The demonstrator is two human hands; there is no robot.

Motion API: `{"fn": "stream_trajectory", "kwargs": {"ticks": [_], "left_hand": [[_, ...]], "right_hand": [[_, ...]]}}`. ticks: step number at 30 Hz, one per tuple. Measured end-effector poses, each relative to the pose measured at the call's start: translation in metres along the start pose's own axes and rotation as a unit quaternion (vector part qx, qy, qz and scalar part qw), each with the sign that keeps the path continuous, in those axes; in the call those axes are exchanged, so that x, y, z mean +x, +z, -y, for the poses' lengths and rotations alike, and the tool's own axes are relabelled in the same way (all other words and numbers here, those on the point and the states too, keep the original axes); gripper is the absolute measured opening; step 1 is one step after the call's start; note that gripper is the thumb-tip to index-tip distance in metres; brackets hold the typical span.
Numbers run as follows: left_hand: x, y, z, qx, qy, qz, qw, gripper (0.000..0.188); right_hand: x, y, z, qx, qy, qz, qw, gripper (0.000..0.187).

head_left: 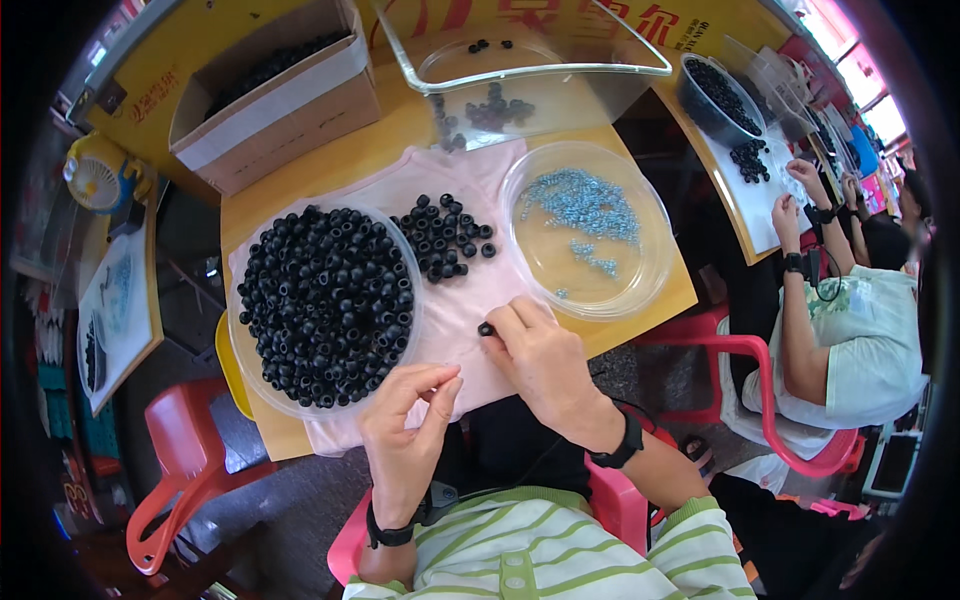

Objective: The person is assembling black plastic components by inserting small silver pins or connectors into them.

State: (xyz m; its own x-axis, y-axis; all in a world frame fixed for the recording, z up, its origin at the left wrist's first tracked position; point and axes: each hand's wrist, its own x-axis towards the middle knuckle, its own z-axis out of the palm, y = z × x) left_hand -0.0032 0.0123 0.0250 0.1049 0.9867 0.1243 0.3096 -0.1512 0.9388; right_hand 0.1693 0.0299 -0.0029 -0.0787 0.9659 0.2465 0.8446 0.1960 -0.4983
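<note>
Over the near edge of the table, my right hand [540,360] pinches a small black hollow round part [486,329] between thumb and fingers. My left hand [408,415] is beside it, thumb and forefinger tips pressed together; anything between them is too small to make out. A clear round tub [412,262] to the left is heaped with the same black parts [325,300]. More black parts [440,235] lie loose on a pale pink cloth [480,375]. On the right, a shallow clear round tray [600,295] holds many tiny shiny blue pieces [580,203].
A cardboard box [280,110] with black parts stands at the back left. Behind the cloth sits a clear plastic bin [560,95] with a few black parts. A red chair [185,450] is at left. To the right, a person [840,340] works at another table.
</note>
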Motion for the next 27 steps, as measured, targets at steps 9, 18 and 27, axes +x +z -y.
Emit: {"fn": "stream_trajectory", "kwargs": {"ticks": [9, 18, 27], "left_hand": [[-0.005, 0.024, 0.005, -0.268, -0.177, 0.067, 0.945, 0.021], [-0.004, 0.026, 0.006, -0.490, -0.297, 0.169, 0.802, 0.025], [-0.008, 0.025, 0.007, -0.512, -0.306, 0.213, 0.774, 0.018]], "right_hand": [[-0.013, -0.036, 0.001, 0.255, 0.002, -0.008, 0.967, 0.025], [-0.026, -0.045, 0.000, 0.281, -0.028, -0.024, 0.959, 0.031], [-0.042, -0.104, -0.001, 0.279, 0.040, -0.174, 0.943, 0.041]]}}
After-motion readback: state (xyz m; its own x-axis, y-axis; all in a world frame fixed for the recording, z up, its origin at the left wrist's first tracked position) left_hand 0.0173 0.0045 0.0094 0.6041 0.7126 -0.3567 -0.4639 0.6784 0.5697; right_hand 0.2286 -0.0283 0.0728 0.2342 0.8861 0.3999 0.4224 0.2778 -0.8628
